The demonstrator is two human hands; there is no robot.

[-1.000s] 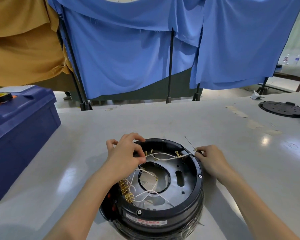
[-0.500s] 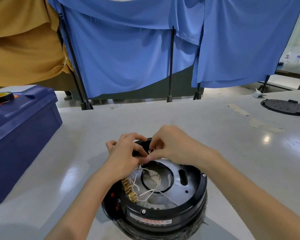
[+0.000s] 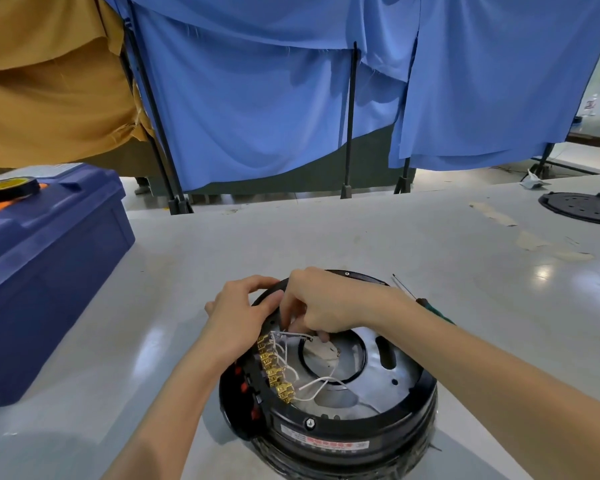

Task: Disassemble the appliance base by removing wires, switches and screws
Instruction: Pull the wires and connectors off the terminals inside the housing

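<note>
White label (image 3: 326,445) with blurred red print on the appliance base (image 3: 417,415) front wall, no text legible anywhere

Partly hidden or unreadable
The right forearm (image 3: 465,355) covers the screwdriver (image 3: 425,303) handle; the edge cuts the black disc (image 3: 582,207); the label (image 3: 326,445) on the base (image 3: 413,403) is blurred.

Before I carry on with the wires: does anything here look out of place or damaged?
No damage shows. White wires sprawl loose across the appliance base by the brass terminals, normal for a teardown. The screwdriver lies on the table right behind the right forearm, where an elbow could knock it.
</note>
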